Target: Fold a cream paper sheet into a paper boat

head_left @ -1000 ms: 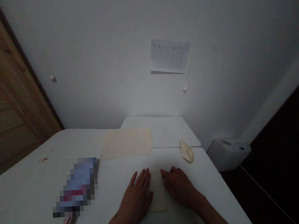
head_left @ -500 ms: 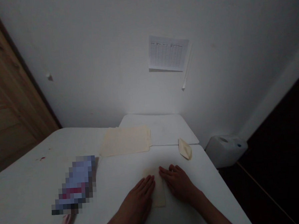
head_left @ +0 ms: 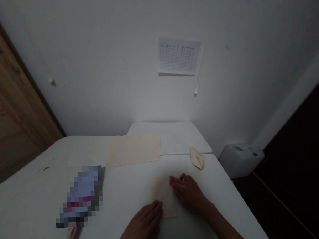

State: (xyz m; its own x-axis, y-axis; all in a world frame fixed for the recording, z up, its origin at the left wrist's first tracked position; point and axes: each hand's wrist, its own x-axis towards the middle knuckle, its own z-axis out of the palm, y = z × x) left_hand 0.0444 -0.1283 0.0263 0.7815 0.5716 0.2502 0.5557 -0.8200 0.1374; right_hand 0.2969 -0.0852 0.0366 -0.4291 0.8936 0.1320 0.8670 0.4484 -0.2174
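Head view: a folded cream paper sheet (head_left: 164, 197) is pinned on the white bench (head_left: 125, 178) by the open right hand (head_left: 188, 193), with the open left hand (head_left: 141, 229) laid flat just beside it.

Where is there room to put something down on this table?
The white table has a bare patch between the blurred item and the folded cream paper, below the big cream sheet. Another strip lies right of the right hand. It is crowded at the folded paper, between the left hand and the right hand.
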